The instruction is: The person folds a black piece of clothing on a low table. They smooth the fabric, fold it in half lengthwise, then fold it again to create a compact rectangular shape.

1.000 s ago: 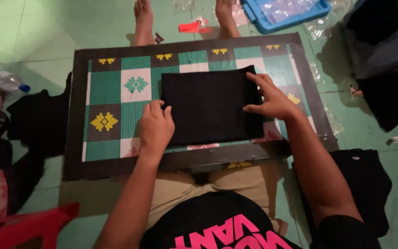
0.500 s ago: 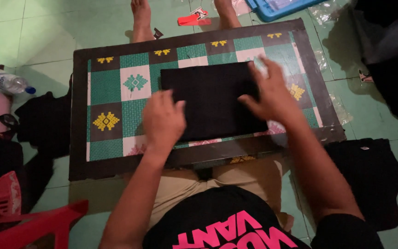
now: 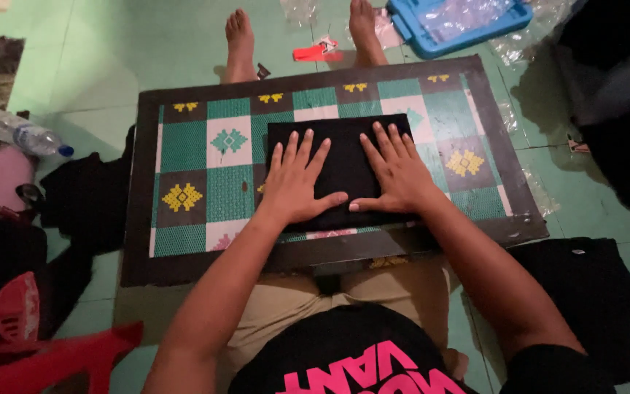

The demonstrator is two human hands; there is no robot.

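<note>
Folded black fabric rectangle lies mid-board on green-and-white patterned low table; left hand and right hand both flat on it, fingers spread, thumbs nearly touching at near edge; judged step: pressing fold flat; blue plastic tray beyond table's far edge.

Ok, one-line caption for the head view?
Both hands, left hand and right hand, press flat on a folded black cloth atop a green patterned board.
</note>
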